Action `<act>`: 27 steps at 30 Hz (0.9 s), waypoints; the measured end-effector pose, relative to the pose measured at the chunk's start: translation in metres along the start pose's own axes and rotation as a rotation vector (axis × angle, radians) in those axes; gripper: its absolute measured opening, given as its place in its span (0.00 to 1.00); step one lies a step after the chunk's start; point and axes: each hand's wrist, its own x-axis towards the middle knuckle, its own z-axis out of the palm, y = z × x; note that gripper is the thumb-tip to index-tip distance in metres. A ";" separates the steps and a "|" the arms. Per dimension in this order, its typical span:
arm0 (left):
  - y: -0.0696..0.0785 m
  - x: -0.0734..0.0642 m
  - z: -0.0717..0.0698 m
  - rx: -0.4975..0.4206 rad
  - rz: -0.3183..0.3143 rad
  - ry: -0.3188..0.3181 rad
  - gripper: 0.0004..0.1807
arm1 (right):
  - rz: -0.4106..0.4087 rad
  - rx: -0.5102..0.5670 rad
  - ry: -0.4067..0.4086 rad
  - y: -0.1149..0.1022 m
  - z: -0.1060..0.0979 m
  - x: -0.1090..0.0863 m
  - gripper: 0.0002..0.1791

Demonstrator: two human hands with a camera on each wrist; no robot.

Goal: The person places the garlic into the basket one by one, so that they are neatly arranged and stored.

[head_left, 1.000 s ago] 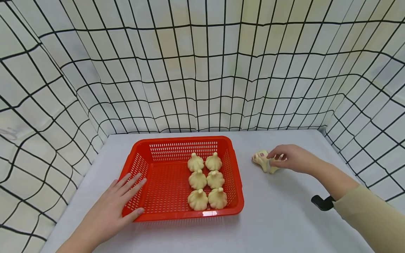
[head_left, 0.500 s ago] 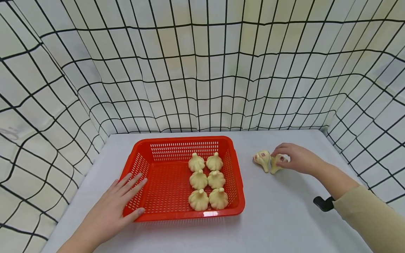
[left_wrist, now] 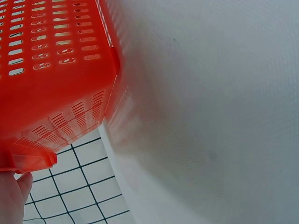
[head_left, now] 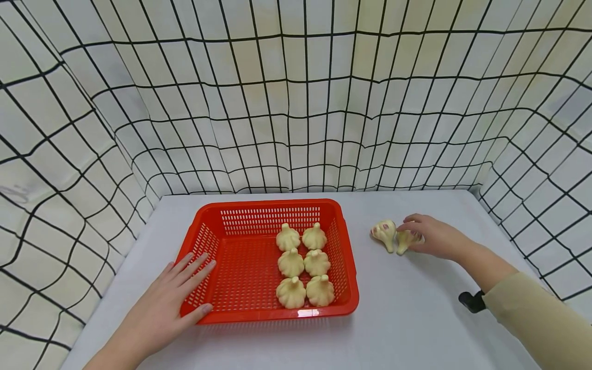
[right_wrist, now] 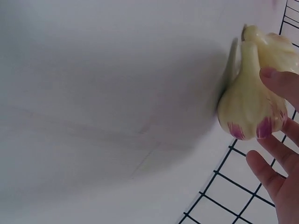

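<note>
My left hand [head_left: 164,298] lies with spread fingers on the left rim of a red plastic basket [head_left: 263,314]; its thumb is by the front corner. In the left wrist view, only part of the left hand [left_wrist: 11,196] shows beside the basket wall. My right hand [head_left: 437,237] has its thumb and fingers around a cream garlic bulb [head_left: 405,240] on the table. The right wrist view shows purple streaks on that garlic bulb [right_wrist: 245,105], with the thumb over its neck and other fingers by its base. A second purple-marked garlic bulb [head_left: 384,234] lies just left.
Several plain cream garlic bulbs [head_left: 291,262] stand in two columns in the basket's right half. White cloth covers the table [head_left: 393,318]. Walls with black netting [head_left: 296,128] rise at the back and both sides.
My right hand loosened around the garlic bulb half a second ago and now sits closer around it. Both bulbs on the table keep nearly the same place. The left hand has stayed still.
</note>
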 end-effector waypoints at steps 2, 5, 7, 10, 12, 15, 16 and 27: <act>0.000 0.000 0.000 -0.002 0.002 0.002 0.42 | -0.002 -0.008 0.006 0.002 0.002 0.000 0.25; 0.001 0.000 -0.001 -0.003 0.001 0.002 0.42 | -0.007 -0.029 0.013 0.004 0.004 0.000 0.25; 0.001 0.000 -0.001 -0.005 0.001 0.000 0.42 | -0.009 -0.033 0.014 0.005 0.005 0.001 0.25; 0.001 0.000 -0.002 -0.004 0.000 -0.001 0.42 | -0.012 -0.033 0.014 0.007 0.007 0.001 0.25; 0.001 0.000 -0.001 -0.003 0.000 -0.001 0.43 | -0.016 -0.027 0.015 0.008 0.008 0.001 0.25; 0.001 0.000 -0.001 0.002 0.001 -0.002 0.43 | -0.023 -0.021 0.017 0.010 0.009 0.001 0.24; 0.001 0.000 -0.001 0.005 -0.001 -0.002 0.43 | -0.026 -0.019 0.018 0.010 0.009 0.000 0.25; 0.000 0.001 0.001 0.005 -0.011 -0.013 0.43 | -0.008 0.015 0.015 0.013 0.012 -0.002 0.26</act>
